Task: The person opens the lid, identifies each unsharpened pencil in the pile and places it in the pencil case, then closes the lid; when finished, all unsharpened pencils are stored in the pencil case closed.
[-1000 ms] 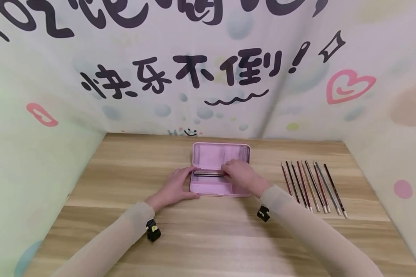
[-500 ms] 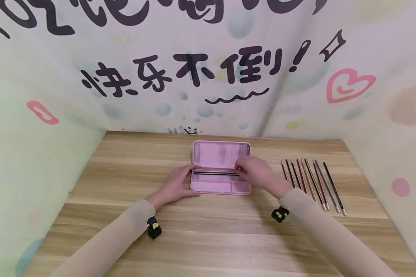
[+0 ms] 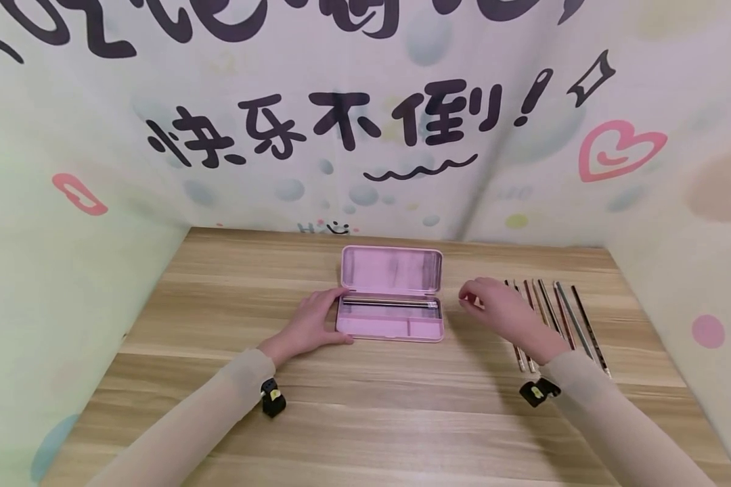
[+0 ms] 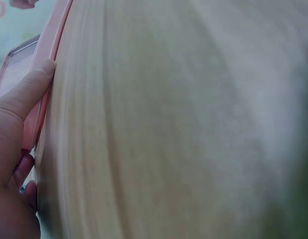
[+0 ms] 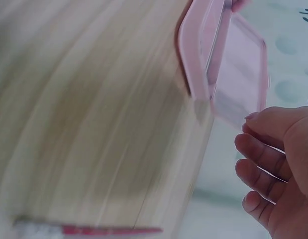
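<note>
A pink pencil case (image 3: 374, 327) lies on the table with its lid (image 3: 392, 269) raised at the back. Black and metallic-looking pencils (image 3: 390, 303) lie along its rear compartment. My left hand (image 3: 304, 323) holds the left end of the case, thumb at the front edge and fingers at the back corner. To the right of the case, my right hand (image 3: 504, 311) is raised over the table with loosely curled fingers. Nothing shows between thumb and fingers in the right wrist view, where the case (image 5: 196, 50) stands beyond the fingertips.
Several pencils (image 3: 592, 331) lie side by side on the right of the table (image 3: 378, 412), partly hidden behind my right hand and forearm. A red pencil (image 5: 109, 230) shows low in the right wrist view. Printed fabric walls (image 3: 280, 203) enclose the back and sides.
My right hand has left the pencil case and moved right toward the row of pencils. The pencils inside the case are now uncovered. My left hand has stayed at the case.
</note>
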The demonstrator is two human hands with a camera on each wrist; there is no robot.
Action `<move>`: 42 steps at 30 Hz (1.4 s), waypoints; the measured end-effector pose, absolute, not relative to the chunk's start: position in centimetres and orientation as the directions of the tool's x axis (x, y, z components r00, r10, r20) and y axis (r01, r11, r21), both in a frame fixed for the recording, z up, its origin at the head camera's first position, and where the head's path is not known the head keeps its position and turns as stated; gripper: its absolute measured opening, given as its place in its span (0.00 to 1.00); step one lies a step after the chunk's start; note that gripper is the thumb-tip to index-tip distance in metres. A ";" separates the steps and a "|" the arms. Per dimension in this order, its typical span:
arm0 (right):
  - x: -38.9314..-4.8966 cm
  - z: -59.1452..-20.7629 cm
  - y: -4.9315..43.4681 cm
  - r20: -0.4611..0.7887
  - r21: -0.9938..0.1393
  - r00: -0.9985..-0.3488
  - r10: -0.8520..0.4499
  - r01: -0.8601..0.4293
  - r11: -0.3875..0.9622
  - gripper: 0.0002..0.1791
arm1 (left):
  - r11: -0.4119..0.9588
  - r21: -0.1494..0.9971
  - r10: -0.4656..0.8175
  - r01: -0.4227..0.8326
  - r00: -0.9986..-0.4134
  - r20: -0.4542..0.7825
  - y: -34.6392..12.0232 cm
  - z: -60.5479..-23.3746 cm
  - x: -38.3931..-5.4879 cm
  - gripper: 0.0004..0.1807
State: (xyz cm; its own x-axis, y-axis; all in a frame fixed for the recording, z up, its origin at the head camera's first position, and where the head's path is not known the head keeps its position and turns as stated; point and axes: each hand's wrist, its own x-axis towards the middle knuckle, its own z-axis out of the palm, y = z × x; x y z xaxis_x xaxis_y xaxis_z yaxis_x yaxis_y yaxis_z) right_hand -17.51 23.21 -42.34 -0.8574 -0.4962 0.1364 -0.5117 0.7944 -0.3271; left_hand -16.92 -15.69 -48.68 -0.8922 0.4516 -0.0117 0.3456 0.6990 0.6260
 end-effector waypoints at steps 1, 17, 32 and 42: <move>-17.4 -42.4 23.6 0.129 -0.323 -0.864 -0.486 -0.500 0.803 0.03 | 0.698 0.624 0.453 0.352 -0.891 -0.004 -15.7 -48.7 -16.9 0.57; -15.0 -43.3 29.3 0.100 -0.337 -0.934 -0.344 -0.357 0.871 0.05 | 0.696 0.623 0.456 0.357 -0.890 0.000 -15.6 -49.3 -17.1 0.56; -13.4 -45.5 31.4 0.057 -0.311 -0.974 -0.220 -0.226 0.923 0.13 | 0.699 0.614 0.458 0.365 -0.889 0.008 -15.8 -49.2 -17.0 0.56; -13.1 -46.5 31.2 0.095 -0.231 -0.968 -0.233 -0.249 0.941 0.13 | 0.707 0.614 0.453 0.352 -0.891 -0.010 -15.8 -49.0 -17.0 0.57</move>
